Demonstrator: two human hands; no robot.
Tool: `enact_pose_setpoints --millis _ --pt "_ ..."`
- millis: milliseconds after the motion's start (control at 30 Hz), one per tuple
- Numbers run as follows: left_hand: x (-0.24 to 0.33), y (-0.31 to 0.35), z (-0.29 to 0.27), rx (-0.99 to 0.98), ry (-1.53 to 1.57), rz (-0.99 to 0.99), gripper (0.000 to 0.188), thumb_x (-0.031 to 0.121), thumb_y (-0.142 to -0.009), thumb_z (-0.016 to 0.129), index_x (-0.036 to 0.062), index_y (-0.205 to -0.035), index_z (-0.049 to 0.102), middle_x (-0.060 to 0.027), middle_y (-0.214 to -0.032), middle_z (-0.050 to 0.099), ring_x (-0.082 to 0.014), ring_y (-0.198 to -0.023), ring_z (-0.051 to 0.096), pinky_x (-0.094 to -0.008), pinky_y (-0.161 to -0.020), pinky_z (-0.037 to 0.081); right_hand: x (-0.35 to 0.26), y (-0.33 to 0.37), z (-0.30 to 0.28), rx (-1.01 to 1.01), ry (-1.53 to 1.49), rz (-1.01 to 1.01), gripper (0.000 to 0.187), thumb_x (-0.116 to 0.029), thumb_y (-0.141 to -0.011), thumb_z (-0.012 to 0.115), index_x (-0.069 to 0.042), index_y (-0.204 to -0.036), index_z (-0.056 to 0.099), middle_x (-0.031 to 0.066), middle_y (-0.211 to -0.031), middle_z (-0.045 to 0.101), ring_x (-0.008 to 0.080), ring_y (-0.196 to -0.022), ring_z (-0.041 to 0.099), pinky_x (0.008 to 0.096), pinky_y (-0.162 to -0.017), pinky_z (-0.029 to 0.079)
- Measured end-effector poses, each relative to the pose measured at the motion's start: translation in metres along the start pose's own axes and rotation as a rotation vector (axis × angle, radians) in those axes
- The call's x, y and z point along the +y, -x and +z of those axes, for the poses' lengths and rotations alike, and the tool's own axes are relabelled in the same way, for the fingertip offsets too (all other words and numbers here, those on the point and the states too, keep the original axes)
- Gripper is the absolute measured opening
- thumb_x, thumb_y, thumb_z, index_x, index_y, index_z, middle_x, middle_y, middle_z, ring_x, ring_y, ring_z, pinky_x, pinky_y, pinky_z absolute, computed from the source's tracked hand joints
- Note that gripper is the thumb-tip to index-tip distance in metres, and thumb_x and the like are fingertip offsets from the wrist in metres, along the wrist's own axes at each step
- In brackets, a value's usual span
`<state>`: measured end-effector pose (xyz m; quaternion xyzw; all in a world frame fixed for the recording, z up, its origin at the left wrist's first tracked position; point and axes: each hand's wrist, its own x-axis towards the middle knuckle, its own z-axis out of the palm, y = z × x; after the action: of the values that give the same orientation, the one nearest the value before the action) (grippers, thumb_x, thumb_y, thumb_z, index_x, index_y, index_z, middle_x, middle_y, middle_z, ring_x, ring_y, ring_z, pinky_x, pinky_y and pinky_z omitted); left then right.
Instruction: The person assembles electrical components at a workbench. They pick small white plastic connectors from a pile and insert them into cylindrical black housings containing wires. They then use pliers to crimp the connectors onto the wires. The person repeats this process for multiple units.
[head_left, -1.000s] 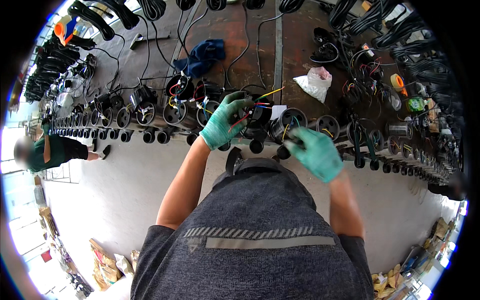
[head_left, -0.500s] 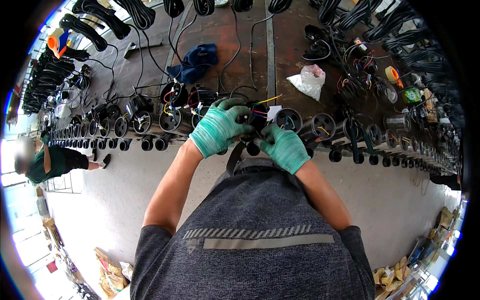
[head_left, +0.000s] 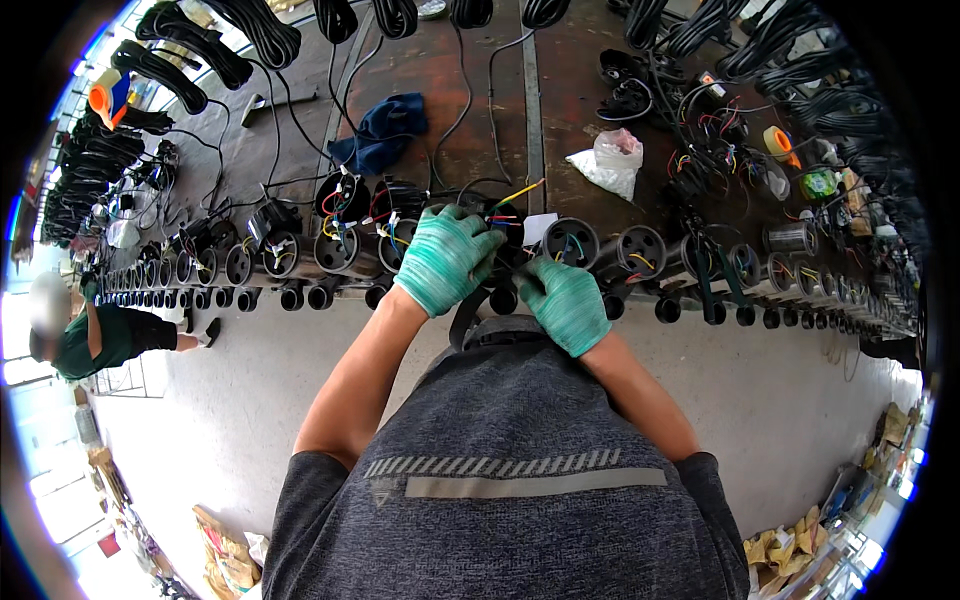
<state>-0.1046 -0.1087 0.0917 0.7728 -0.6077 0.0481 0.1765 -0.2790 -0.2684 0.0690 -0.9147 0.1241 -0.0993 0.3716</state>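
Note:
Between my gloved hands stands a black round housing (head_left: 507,240), with red, blue and yellow wires (head_left: 518,196) sticking out of its top. My left hand (head_left: 449,256), in a green knit glove, is curled over its left side. At its lower right edge, my right hand (head_left: 567,304) has bent fingers closed against it; some fingertips are hidden. A white paper piece (head_left: 540,228) sits just right of the wires. Next to it stands another black housing (head_left: 571,243) with thin wires inside, then a further one (head_left: 640,252) with a yellow wire.
Similar housings line the bench edge both ways. A dark blue cloth (head_left: 385,132), a hammer (head_left: 262,106) and a white plastic bag (head_left: 612,163) lie on the bench (head_left: 445,110). Coiled black cables (head_left: 262,32) hang along the far side. Another person (head_left: 105,330) stands at the far left.
My left hand's fingers have drawn in closer over the housing, its thumb now tucked. My right hand has shifted slightly down. The whole view has moved a little.

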Motion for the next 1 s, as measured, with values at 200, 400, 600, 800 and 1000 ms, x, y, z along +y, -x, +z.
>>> enact_pose_setpoints --millis 200,400,600,800,1000 --pt "0.001 -0.001 0.008 -0.022 -0.042 -0.025 0.035 0.021 -0.078 0.080 0.0178 -0.113 0.081 -0.0047 -0.100 0.074 -0.0327 -0.097 0.067 -0.0471 -0.087 0.053 0.001 0.000 0.002 0.185 0.215 -0.287 0.019 -0.020 -0.095 0.075 -0.008 -0.110 0.074 0.0110 -0.095 0.074 0.0322 -0.082 0.074 0.0444 -0.070 0.059" --pt "0.002 -0.001 0.006 0.009 0.012 -0.024 0.032 0.019 -0.077 0.080 0.0143 -0.109 0.082 -0.0073 -0.098 0.073 -0.0343 -0.094 0.066 -0.0472 -0.085 0.053 0.004 -0.008 -0.003 0.240 0.314 -0.348 0.024 -0.017 -0.090 0.078 -0.010 -0.113 0.075 0.0086 -0.096 0.073 0.0286 -0.080 0.073 0.0413 -0.066 0.059" --pt "0.000 0.002 0.004 0.014 0.176 -0.099 0.030 0.017 -0.081 0.077 0.0123 -0.111 0.081 -0.0113 -0.100 0.072 -0.0375 -0.096 0.064 -0.0482 -0.088 0.052 0.012 -0.015 -0.002 0.298 0.255 -0.344 0.024 -0.017 -0.091 0.078 -0.011 -0.114 0.077 0.0089 -0.094 0.072 0.0300 -0.079 0.072 0.0414 -0.067 0.059" --pt "0.000 0.004 0.008 0.027 0.201 -0.110 0.028 0.017 -0.086 0.075 0.0135 -0.113 0.080 -0.0108 -0.105 0.073 -0.0371 -0.103 0.066 -0.0496 -0.095 0.051 0.010 -0.018 -0.001 0.267 0.231 -0.322 0.018 -0.017 -0.093 0.077 -0.010 -0.109 0.074 0.0099 -0.096 0.072 0.0321 -0.082 0.072 0.0426 -0.069 0.059" --pt "0.005 0.002 0.012 0.049 0.216 -0.027 0.026 0.017 -0.089 0.076 0.0107 -0.113 0.079 -0.0079 -0.110 0.077 -0.0340 -0.111 0.068 -0.0519 -0.112 0.045 0.009 -0.020 0.001 0.257 0.246 -0.353 0.016 -0.022 -0.097 0.074 -0.011 -0.107 0.068 0.0090 -0.094 0.070 0.0308 -0.079 0.073 0.0428 -0.065 0.058"
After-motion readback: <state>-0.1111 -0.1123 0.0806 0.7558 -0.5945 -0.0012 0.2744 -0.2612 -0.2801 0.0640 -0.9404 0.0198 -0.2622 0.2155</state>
